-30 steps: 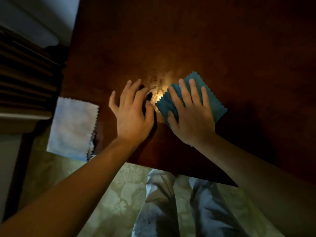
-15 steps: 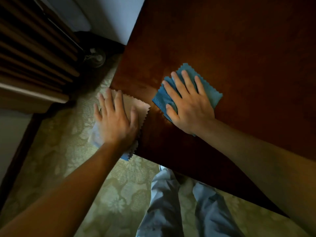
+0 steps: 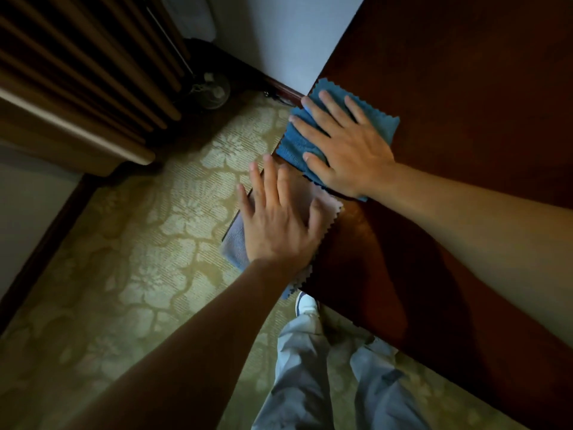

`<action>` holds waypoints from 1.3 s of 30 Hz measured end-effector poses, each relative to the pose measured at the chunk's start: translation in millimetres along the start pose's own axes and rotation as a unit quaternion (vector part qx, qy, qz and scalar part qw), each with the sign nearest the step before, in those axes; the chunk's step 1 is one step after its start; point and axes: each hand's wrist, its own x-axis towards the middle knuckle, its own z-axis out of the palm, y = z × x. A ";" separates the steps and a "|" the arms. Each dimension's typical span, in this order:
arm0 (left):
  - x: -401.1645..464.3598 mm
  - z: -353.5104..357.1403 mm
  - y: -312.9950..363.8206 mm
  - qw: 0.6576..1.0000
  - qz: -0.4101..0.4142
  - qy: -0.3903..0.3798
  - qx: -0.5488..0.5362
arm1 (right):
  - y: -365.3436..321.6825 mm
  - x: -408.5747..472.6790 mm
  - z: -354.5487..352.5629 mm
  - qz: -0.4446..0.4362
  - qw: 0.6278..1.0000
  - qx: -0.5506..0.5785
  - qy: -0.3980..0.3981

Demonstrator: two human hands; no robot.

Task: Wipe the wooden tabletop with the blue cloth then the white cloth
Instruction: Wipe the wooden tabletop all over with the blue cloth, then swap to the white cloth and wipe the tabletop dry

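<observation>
Nearest the camera, below both forearms, pale grey trousers [image 3: 310, 377] hang over a white shoe [image 3: 305, 304] that stands on the patterned floor [image 3: 139, 243], just beneath the wrist of the left hand [image 3: 279, 225]. That hand lies flat with its fingers straight and slightly spread, pressing the white cloth [image 3: 324, 206] down at the table's left edge. The cloth shows on either side of the palm: a zigzag hem to the thumb side on the wood, and a bluish-looking part on the little-finger side that seems to hang past the edge, though the dim light makes this hard to judge.

Just beyond the left fingertips sits the right hand [image 3: 347, 150], also flat and open, fingers straight and fanned, its palm bearing down on the blue cloth [image 3: 294, 144]. This cloth lies at the far left corner of the wooden tabletop [image 3: 465, 119], with its pinked edges showing past the fingertips and beside the thumb. The near corner of the blue cloth and the far end of the white one lie very close, perhaps touching.

Farther off, past the right hand's fingertips, a pale wall [image 3: 288, 35] rises, and to the left of both hands stands a dark slatted piece of furniture [image 3: 77, 72].
</observation>
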 end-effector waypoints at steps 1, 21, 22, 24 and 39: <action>0.1 0.2 0.1 1.000 0.001 -0.001 -0.003 | 0.4 3.0 0.0 -0.004 1.000 0.000 0.000; -20.0 -22.0 -15.1 0.983 0.170 -0.042 0.061 | -10.5 -41.0 -16.0 0.088 0.985 0.134 0.065; -23.6 -20.0 -15.3 0.981 0.180 -0.045 0.064 | -10.7 -53.5 -15.8 0.090 0.983 0.139 0.080; -26.4 -15.5 -12.5 0.981 0.172 -0.045 0.071 | -7.0 -78.1 -14.6 0.100 0.976 0.150 0.119; -71.5 29.9 108.7 0.970 0.219 -0.060 0.086 | 5.0 -193.1 13.2 0.226 0.913 0.224 0.254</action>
